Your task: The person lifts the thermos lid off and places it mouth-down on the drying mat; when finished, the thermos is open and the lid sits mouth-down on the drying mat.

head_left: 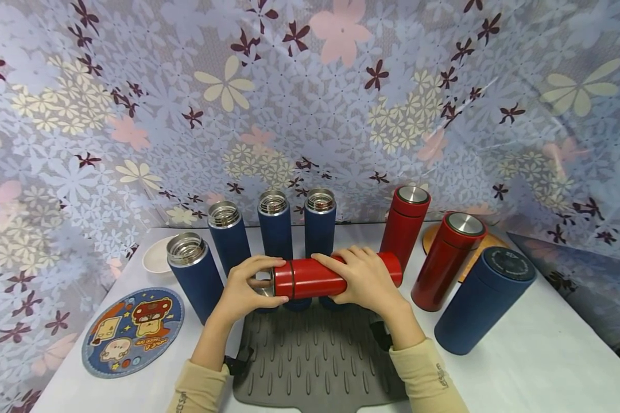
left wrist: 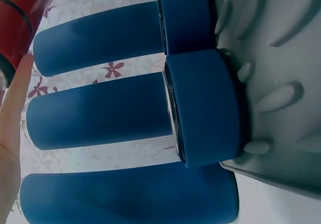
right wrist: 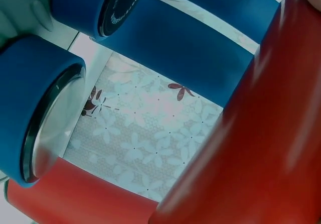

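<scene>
A red thermos [head_left: 317, 278] lies sideways between both hands above the grey mat [head_left: 315, 355], its silver-topped end to the left. My left hand [head_left: 240, 289] grips the lid end, with thumb and fingers on either side. My right hand [head_left: 369, 281] holds the body from above, fingers curled over it. The thermos body [right wrist: 266, 128] also fills the right side of the right wrist view. Beneath it, blue lids sit at the mat's far edge, such as one lid [left wrist: 208, 108] in the left wrist view. Behind the hands, blue thermoses [head_left: 276, 229] stand with bare metal necks.
Two red thermoses [head_left: 405, 229] [head_left: 446, 261] with lids on stand at the right, beside a lidded blue thermos [head_left: 480, 304]. On the left are an uncapped blue thermos [head_left: 196, 281], a round cartoon mat [head_left: 134, 332] and a white bowl [head_left: 157, 255]. Flowered cloth [head_left: 310, 115] hangs behind the table.
</scene>
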The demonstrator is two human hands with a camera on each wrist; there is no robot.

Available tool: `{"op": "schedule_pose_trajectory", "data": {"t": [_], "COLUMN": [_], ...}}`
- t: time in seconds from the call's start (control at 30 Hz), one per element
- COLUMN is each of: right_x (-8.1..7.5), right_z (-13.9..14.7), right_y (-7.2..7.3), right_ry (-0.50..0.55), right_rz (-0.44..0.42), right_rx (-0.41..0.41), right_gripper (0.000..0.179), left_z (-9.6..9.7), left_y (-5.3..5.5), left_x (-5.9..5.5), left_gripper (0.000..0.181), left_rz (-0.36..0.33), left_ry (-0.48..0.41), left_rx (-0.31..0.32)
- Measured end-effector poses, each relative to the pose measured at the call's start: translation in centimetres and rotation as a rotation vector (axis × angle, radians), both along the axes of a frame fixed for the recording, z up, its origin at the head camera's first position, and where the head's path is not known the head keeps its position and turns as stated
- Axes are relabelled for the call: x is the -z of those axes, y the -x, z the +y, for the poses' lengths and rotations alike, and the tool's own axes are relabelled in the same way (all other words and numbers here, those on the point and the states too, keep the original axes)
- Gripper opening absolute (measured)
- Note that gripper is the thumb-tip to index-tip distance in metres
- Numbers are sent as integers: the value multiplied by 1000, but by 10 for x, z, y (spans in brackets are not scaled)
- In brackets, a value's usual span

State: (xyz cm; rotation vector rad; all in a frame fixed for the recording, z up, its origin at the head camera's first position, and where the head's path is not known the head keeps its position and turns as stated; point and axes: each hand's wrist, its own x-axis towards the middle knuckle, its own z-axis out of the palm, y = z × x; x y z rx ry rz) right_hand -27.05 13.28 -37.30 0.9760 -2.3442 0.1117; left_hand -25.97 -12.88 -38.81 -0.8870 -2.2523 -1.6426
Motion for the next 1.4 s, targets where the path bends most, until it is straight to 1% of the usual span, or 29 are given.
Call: {"op": "schedule_pose_trajectory", "data": {"t": [0.17, 0.27, 0.33, 0.47, 0.53, 0.57, 0.7, 0.73, 0.77, 0.83, 0.93, 1.0, 1.03, 1.1, 1.2, 1.4], "right_x": [1, 2, 1, -2, -5, -6, -10, -10, -11, -11, -10, -10, -9, -8, -7, -5], "right_z": [0, -1, -2, -4, -4, -4, -4, -3, -3, -2, -2, -1, -1, -1, -1, -2], "right_y": [0, 0, -1, -4, -4, -5, -4, -3, -3, -3, -3, -3, -3, -3, -3, -3], "right_ry": [-1, -2, -12, -30, -27, -23, -10, -9, -10, -14, -20, -24, -23, -18, -10, -11], "right_rz": [8, 12, 29, 88, 113, 120, 118, 115, 112, 107, 99, 92, 89, 80, 73, 60], "right_rx": [-1, 4, 16, 33, 36, 36, 37, 37, 38, 42, 49, 54, 54, 51, 43, 36], "right_gripper": [79, 78, 79, 83, 84, 84, 83, 83, 83, 83, 83, 83, 83, 84, 86, 86], "left_z": [0, 0, 0, -1, -1, -1, -3, -3, -4, -5, -6, -6, -6, -5, -4, -5], "left_y": [1, 1, 2, 2, 2, 2, 2, 2, 2, 2, 2, 1, 1, 0, 0, -1], "left_x": [2, 3, 3, 2, 0, -1, -6, -6, -7, -8, -9, -10, -10, -10, -10, -8], "left_gripper": [57, 56, 55, 53, 53, 54, 59, 62, 67, 79, 92, 91, 87, 77, 66, 62], "left_rz": [0, -14, -52, -143, -169, -171, -190, -191, -191, -158, -57, -2, 14, 21, 9, -7], "left_ry": [-11, -8, -26, -87, -110, -108, -79, -66, -52, -18, 33, 62, 71, 81, 78, 47], "left_rx": [-1, -8, -15, -24, -14, -8, 37, 49, 61, 90, 115, 116, 111, 102, 84, 80]}}
